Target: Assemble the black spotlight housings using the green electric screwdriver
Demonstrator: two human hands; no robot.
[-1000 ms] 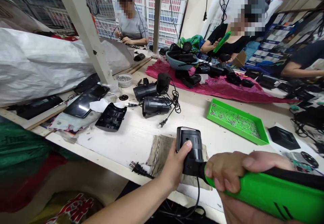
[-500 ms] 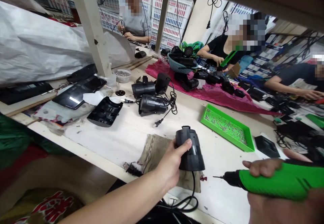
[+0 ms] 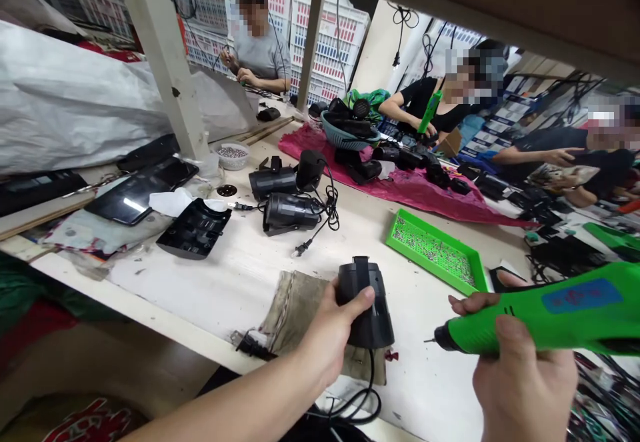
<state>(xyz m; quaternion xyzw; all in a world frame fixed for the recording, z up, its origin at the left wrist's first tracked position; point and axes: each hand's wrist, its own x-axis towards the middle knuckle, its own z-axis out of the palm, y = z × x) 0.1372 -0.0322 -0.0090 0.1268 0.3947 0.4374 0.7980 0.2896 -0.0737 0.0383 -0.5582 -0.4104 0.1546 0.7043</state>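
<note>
My left hand (image 3: pixel 333 325) is wrapped round a black lamp housing (image 3: pixel 367 309), a tapered plastic body whose cord (image 3: pixel 370 389) hangs down over the bench edge. The housing stands on a folded drab cloth (image 3: pixel 295 309). In my right hand (image 3: pixel 520 362) lies a green electric screwdriver (image 3: pixel 565 309), its thin bit pointing left towards the housing but apart from it. Further back, two similar black housings (image 3: pixel 290 213) rest with a coiled cord and plug beside them. An open black half shell (image 3: pixel 195 229) lies to their left, its hollow side up.
A green tray (image 3: pixel 435 249) of small screws stands behind my right hand. A clear tub (image 3: pixel 233 157) holds more small metal parts. Beyond are a blue basket (image 3: pixel 345 134) of black parts on pink sheeting (image 3: pixel 400 192), a wooden post (image 3: pixel 160 62) and several people working.
The electric screwdriver has turned so its labelled side shows, and its bit sits slightly higher. The whole view has shifted a little. My left hand keeps its hold on the housing.
</note>
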